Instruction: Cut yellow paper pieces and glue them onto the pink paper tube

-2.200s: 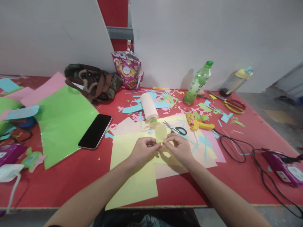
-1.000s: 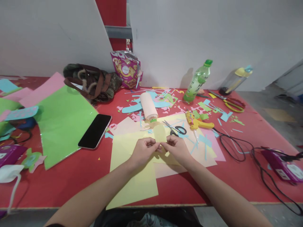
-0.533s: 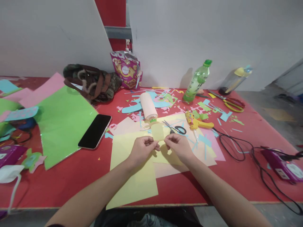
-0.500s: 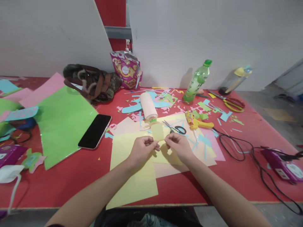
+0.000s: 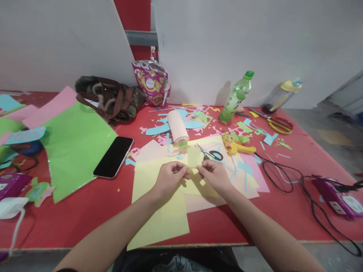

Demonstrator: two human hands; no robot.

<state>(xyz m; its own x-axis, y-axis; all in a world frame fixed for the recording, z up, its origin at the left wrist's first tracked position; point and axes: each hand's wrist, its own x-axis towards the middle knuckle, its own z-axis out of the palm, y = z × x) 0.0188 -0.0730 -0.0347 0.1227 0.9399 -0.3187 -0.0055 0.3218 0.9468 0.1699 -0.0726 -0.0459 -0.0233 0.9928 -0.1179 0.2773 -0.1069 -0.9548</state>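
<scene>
Both hands meet above the yellow sheet (image 5: pixel 159 211) near the table's front edge. My left hand (image 5: pixel 170 179) & right hand (image 5: pixel 215 175) each pinch the bottom of a small yellow paper piece (image 5: pixel 194 156), thumb vs forefinger, other fingers curled in. The piece's long axis runs away from me, free end pointing twd the pink roll (image 5: pixel 178 126); its lower edge is hidden behind my fingertips. Containers: green-capped bottle (image 5: pixel 236 98) looks pale green, fill level unclear; snack pouch (image 5: pixel 150 83) & camo bag (image 5: pixel 110 98), contents not visible. The clear bottle (image 5: pixel 280 96) at the back right is blurry. Small scissors (image 5: pixel 211 153) lie just beyond my right hand.
</scene>
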